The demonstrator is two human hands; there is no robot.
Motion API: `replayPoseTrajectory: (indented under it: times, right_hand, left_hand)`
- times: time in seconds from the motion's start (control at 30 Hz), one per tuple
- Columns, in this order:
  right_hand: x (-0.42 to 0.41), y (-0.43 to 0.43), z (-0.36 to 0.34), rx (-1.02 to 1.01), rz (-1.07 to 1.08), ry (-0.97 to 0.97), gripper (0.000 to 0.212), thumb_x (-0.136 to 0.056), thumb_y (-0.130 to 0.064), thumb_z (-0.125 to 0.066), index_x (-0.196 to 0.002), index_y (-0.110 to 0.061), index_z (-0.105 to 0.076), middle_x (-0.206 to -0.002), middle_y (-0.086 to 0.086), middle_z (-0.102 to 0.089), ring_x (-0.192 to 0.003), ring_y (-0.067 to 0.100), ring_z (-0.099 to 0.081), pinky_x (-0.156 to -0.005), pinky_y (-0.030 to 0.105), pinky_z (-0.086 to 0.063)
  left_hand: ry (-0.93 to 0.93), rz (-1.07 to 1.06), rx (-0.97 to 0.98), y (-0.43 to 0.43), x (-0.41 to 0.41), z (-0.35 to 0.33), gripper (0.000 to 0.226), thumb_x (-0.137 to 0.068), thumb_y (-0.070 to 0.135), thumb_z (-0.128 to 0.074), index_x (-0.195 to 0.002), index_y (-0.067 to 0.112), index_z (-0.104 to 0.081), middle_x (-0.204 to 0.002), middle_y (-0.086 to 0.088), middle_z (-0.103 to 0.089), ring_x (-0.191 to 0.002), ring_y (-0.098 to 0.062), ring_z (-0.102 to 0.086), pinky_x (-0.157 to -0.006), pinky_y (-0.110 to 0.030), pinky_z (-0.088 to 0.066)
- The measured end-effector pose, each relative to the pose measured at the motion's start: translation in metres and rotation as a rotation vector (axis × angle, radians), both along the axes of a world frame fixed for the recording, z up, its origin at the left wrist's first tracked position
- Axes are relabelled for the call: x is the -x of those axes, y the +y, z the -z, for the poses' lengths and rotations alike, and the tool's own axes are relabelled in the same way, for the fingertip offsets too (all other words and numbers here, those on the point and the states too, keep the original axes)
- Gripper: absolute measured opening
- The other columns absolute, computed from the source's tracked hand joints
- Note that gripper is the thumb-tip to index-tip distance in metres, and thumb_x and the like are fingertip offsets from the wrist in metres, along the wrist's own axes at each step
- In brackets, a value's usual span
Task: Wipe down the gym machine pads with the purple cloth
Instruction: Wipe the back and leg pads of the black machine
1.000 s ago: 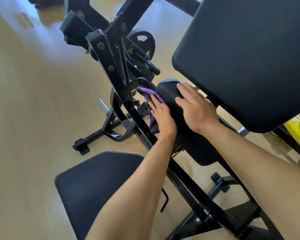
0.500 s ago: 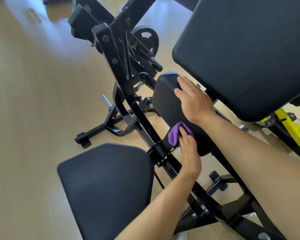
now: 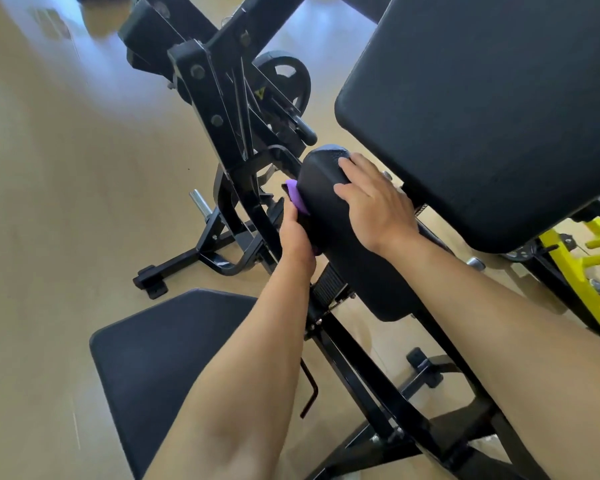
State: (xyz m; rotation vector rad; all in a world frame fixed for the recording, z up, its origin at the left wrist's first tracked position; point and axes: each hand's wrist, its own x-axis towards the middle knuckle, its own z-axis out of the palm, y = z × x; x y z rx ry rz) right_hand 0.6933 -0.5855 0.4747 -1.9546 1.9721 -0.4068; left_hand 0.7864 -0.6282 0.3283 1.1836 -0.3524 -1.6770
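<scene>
Left hand (image 3: 296, 237) presses the purple cloth (image 3: 296, 198) to the nine o'clock flank of the roller pad (image 3: 324, 206), finger grip unclear; right hand (image 3: 378, 206), fingers spread, steadies it. The cloth could snag on the adjacent frame (image 3: 227, 140).

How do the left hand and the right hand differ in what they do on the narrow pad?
The left hand presses the purple cloth against the left side of the narrow pad, while the right hand holds nothing. The left hand lies along the pad's side face, and the right hand rests flat on its top. Both hands touch the same pad.
</scene>
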Motion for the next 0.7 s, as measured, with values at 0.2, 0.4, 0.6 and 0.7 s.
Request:
replayPoseTrajectory:
  times: [0.2, 0.4, 0.6, 0.7]
  right_hand:
    - [0.000, 0.002, -0.001, 0.002, -0.010, -0.001, 0.043, -0.106, -0.028, -0.035, -0.144, -0.012, -0.046, -0.157, -0.001, -0.035, -0.136, 0.027, -0.036, -0.105, 0.045, -0.028]
    - [0.001, 0.006, -0.002, -0.010, -0.040, -0.022, 0.048, -0.107, -0.031, -0.032, -0.153, -0.018, -0.037, -0.167, -0.004, -0.021, -0.150, 0.019, -0.023, -0.117, 0.045, -0.019]
    - [0.002, 0.006, 0.001, 0.023, -0.039, -0.046, 0.042, -0.105, -0.028, -0.036, -0.141, -0.008, -0.049, -0.166, 0.000, -0.026, -0.150, 0.022, -0.024, -0.115, 0.048, -0.021]
    - [0.004, 0.006, 0.002, 0.016, -0.040, -0.076, 0.042, -0.106, -0.029, -0.036, -0.141, -0.011, -0.050, -0.167, -0.002, -0.022, -0.152, 0.019, -0.021, -0.118, 0.047, -0.018]
  left_hand:
    - [0.316, -0.102, -0.222, 0.083, 0.056, 0.020, 0.053, -0.093, 0.062, -0.049, -0.132, 0.028, -0.063, -0.135, 0.002, -0.064, -0.123, -0.019, -0.058, -0.098, -0.039, -0.046]
    - [0.407, -0.036, -0.322, 0.165, 0.087, 0.024, 0.034, -0.102, 0.036, -0.051, -0.134, 0.033, -0.060, -0.130, 0.001, -0.067, -0.121, -0.025, -0.061, -0.104, -0.050, -0.049]
    - [0.272, -0.067, -0.277, 0.093, 0.047, -0.002, 0.049, -0.091, 0.055, -0.050, -0.132, 0.030, -0.058, -0.131, -0.001, -0.064, -0.103, -0.019, -0.062, -0.086, -0.033, -0.048]
    - [0.206, -0.134, -0.181, 0.038, 0.019, -0.010, 0.042, -0.096, 0.050, -0.048, -0.135, 0.040, -0.057, -0.131, -0.003, -0.065, -0.116, -0.027, -0.061, -0.098, -0.047, -0.049]
